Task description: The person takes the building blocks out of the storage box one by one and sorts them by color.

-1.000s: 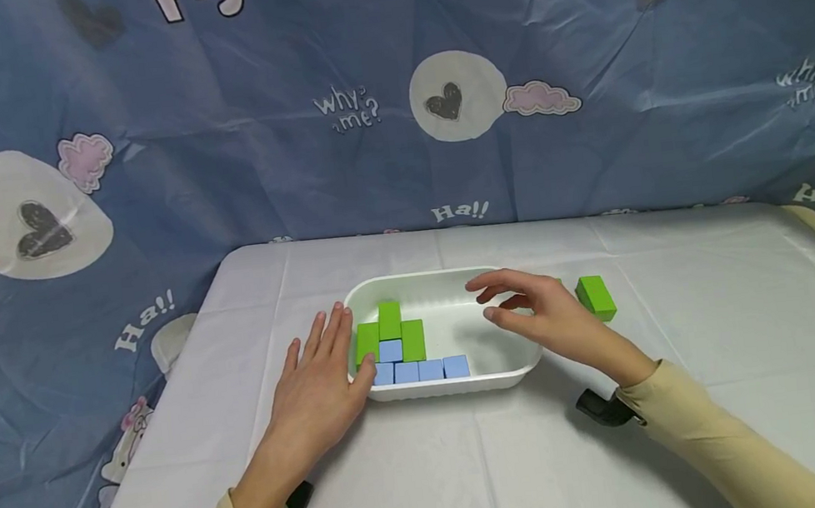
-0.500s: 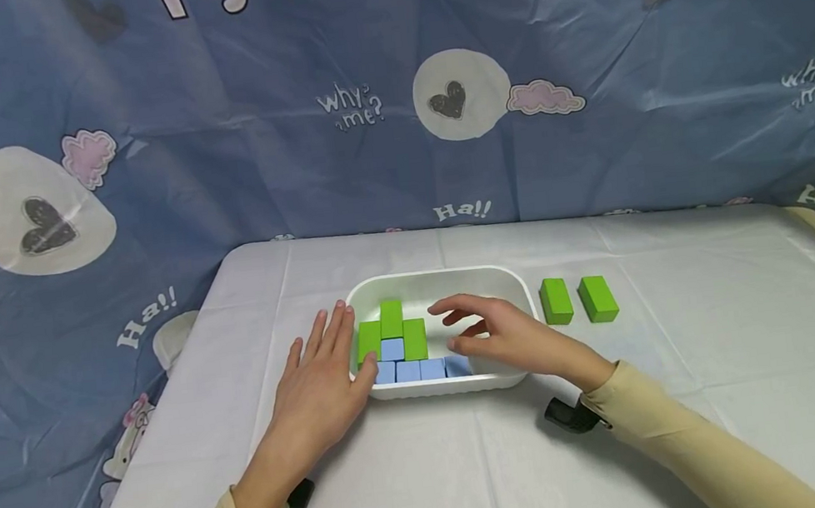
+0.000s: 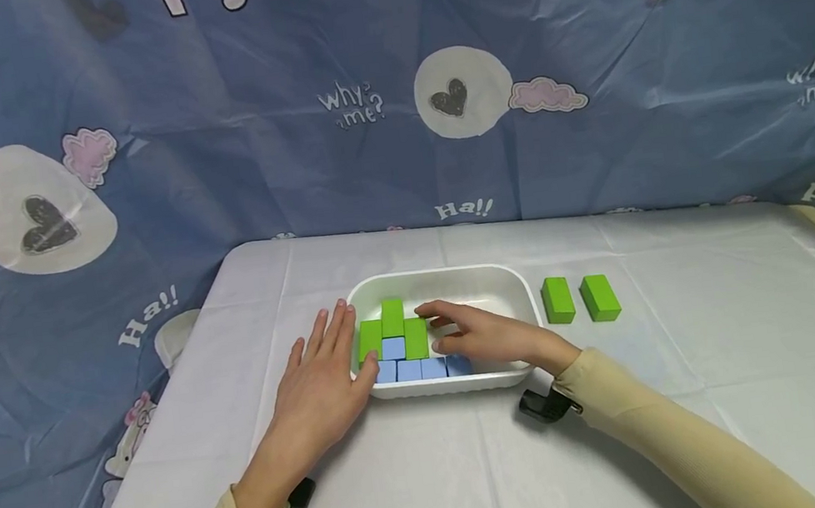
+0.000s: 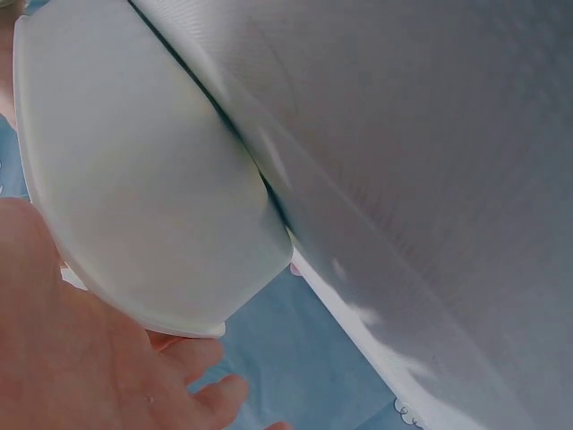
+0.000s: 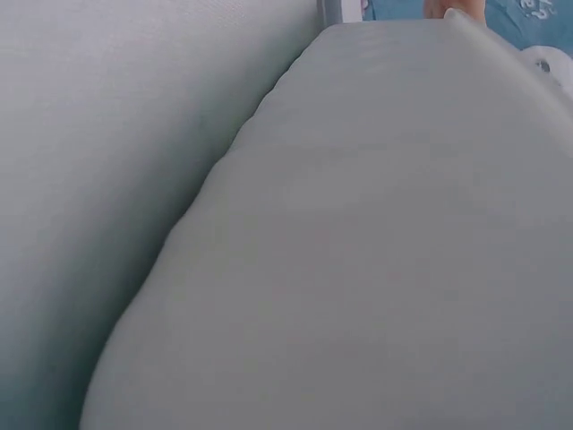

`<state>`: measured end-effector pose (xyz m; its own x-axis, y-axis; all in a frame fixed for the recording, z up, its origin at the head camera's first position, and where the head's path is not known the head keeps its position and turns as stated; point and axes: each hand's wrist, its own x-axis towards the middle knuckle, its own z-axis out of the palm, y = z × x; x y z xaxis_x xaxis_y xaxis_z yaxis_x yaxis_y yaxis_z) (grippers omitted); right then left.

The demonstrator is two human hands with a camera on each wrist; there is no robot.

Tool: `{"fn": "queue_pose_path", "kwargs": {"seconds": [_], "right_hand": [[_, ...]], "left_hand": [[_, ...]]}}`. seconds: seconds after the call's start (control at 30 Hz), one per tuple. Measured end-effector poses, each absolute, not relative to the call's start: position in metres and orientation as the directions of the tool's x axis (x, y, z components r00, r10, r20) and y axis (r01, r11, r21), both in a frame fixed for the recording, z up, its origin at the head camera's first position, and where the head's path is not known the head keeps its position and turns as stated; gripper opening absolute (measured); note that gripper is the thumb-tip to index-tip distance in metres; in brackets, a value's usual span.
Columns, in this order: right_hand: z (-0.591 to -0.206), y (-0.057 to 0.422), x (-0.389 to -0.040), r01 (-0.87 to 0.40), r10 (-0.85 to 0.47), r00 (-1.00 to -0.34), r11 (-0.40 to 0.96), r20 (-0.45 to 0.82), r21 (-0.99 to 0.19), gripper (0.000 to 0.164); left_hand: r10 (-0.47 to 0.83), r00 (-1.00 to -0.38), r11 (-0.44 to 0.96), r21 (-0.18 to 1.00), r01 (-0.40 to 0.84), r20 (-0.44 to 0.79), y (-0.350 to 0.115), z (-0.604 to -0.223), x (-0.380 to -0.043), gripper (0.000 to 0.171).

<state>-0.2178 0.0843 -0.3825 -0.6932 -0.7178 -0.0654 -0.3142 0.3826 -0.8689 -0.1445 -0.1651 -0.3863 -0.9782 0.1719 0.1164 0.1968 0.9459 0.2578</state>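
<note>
A white tray (image 3: 490, 285) holds green blocks and blue blocks, packed toward its left side. My left hand (image 3: 321, 394) lies with straight fingers along the tray's left rim, its thumb over the front left corner; in the left wrist view the same hand (image 4: 98, 349) touches the rim. My right hand (image 3: 488, 333) reaches into the tray, fingers loosely bent. Its fingertips are right at the right-hand green block (image 3: 415, 338), with nothing visible between finger and thumb. A single blue block (image 3: 393, 349) sits between green ones. Below runs a row of blue blocks (image 3: 409, 369), partly covered by the left thumb.
Two green blocks stand on the table right of the tray, a nearer one (image 3: 558, 300) and a farther one (image 3: 600, 298). The table has a white cloth (image 3: 432, 469). A blue printed curtain (image 3: 273, 135) hangs behind. The tray's outer wall (image 5: 340, 224) fills the right wrist view.
My right hand has moved left across the tray to the green blocks, uncovering the nearer green block on the table. The left hand has stayed at the rim.
</note>
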Motion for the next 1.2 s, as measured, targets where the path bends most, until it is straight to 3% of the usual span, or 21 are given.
{"fn": "queue_pose_path", "kwargs": {"seconds": [0.4, 0.63, 0.9, 1.2], "right_hand": [[-0.3835, 0.0799, -0.2256, -0.34, -0.738, -0.672, 0.387, -0.066, -0.857, 0.052], [-0.3849, 0.0816, -0.2269, -0.256, -0.737, -0.673, 0.306, -0.058, -0.917, 0.045], [-0.3824, 0.0826, -0.2272, -0.083, -0.688, -0.719, 0.226, -0.099, -0.97, 0.035], [-0.3834, 0.0836, -0.2278, -0.099, -0.619, -0.784, 0.198, -0.046, -0.975, 0.026]], "left_hand": [[0.167, -0.98, 0.946, 0.261, 0.191, 0.111, -0.1653, -0.3848, -0.1451, 0.072], [0.166, -0.981, 0.947, 0.259, 0.187, 0.103, -0.1641, -0.386, -0.1451, 0.072], [0.167, -0.979, 0.948, 0.253, 0.191, 0.114, -0.1636, -0.3862, -0.1457, 0.073], [0.16, -0.981, 0.947, 0.264, 0.183, 0.106, -0.1629, -0.3871, -0.1457, 0.073]]}}
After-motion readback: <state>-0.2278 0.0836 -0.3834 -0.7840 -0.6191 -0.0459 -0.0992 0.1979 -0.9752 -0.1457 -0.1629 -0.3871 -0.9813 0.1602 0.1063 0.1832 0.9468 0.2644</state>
